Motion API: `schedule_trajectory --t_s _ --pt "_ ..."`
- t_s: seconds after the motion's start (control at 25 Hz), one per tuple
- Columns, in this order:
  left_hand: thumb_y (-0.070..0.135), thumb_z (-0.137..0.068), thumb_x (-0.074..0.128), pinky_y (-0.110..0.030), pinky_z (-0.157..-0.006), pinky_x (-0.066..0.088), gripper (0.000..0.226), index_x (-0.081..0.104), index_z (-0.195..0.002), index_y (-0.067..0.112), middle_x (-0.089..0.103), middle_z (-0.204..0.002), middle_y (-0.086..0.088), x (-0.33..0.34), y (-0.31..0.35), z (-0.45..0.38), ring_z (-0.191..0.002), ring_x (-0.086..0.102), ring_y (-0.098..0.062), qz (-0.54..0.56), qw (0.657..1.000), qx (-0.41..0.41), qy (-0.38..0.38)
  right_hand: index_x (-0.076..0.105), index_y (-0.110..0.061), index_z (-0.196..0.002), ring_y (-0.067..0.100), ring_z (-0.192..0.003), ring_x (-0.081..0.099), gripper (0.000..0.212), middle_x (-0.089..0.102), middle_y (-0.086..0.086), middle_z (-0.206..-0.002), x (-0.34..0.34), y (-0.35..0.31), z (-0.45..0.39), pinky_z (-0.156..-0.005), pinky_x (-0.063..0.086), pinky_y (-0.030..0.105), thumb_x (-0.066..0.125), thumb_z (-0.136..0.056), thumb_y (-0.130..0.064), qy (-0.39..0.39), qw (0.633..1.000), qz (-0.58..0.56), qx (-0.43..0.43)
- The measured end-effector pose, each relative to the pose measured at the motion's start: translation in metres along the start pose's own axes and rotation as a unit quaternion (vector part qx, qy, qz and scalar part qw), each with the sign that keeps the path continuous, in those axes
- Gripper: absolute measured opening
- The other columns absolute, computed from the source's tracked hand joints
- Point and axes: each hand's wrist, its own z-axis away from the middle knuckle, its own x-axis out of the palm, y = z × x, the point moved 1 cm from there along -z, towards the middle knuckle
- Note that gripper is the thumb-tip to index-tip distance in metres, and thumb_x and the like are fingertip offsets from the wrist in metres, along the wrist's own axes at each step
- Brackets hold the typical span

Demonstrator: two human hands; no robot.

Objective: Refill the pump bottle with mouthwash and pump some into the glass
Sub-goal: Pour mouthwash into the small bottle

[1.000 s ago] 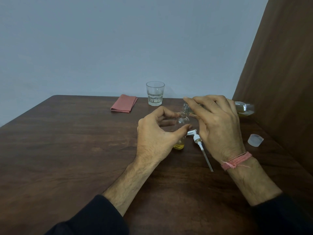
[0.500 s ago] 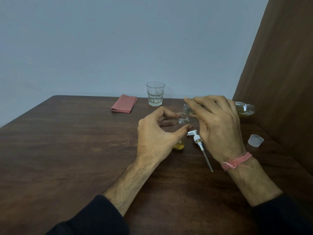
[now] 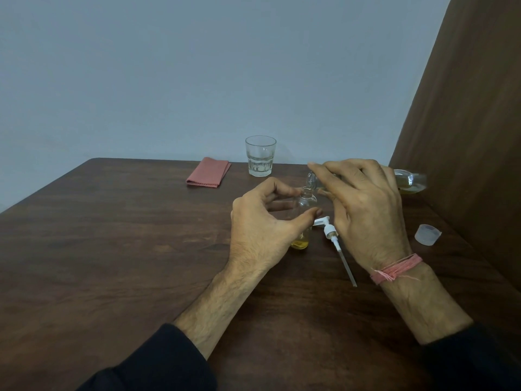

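Head view, the only one. Centre of frame: left hand (image 3: 262, 230) holds the small clear pump bottle (image 3: 306, 210) upright on the counter (image 3: 112, 249), grip closed around its body, thumb on the near side and fingers curled behind. A thin yellow layer sits at the bottle's bottom; the rest looks empty.

Right hand (image 3: 363, 210) holds the larger mouthwash bottle (image 3: 408, 180) tipped nearly level, its mouth right at the pump bottle's open neck, its base pointing to the right edge of frame. Grip closed over the bottle's middle. Whether liquid is running across I cannot tell; no stream is visible.

The pump head (image 3: 329, 231), with its dip tube, lies on the counter between the two hands, just right of the pump bottle. The cap (image 3: 427, 234) lies at right, well apart. The glass (image 3: 260, 160) stands upright behind the hands, upper centre, with a little clear liquid in it. A folded red cloth (image 3: 208, 172) lies to its left.

Change against the two earlier frames: almost none. Both hands, both bottles, pump head, cap and glass sit in the same places; the yellow level shows no visible rise. Judgement: the refill step is in hand and early, flow slow or barely started. The pour must go on; refitting the pump and pumping into the glass are not yet done.
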Motion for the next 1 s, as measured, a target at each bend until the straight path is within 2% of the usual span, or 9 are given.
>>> schedule_trajectory --t_s 0.44,1.0 --pt "0.042 -0.072 0.11 -0.03 -0.082 0.073 0.041 0.078 -0.098 0.036 0.085 -0.109 0.029 -0.0002 0.0013 0.0002 -0.094 0.083 0.008 -0.003 1.0 0.005 0.001 0.066 -0.018 -0.148 0.031 -0.117 0.06 0.065 0.071 0.0 -0.13 0.0016 0.0012 0.0004 -0.103 0.04 0.046 0.076 -0.086 0.001 0.003 1.0 -0.005 -0.002" --pt "0.04 -0.074 0.11 -0.03 -0.083 0.072 0.041 0.079 -0.1 0.032 0.087 -0.108 0.023 -0.0008 0.0013 0.0006 -0.094 0.083 0.007 -0.003 1.0 0.002 0.0 0.067 -0.016 -0.147 0.033 -0.117 0.06 0.064 0.073 0.004 -0.129 -0.0001 -0.0001 0.0003 -0.101 0.041 0.047 0.076 -0.086 0.002 0.001 1.0 -0.006 -0.002"
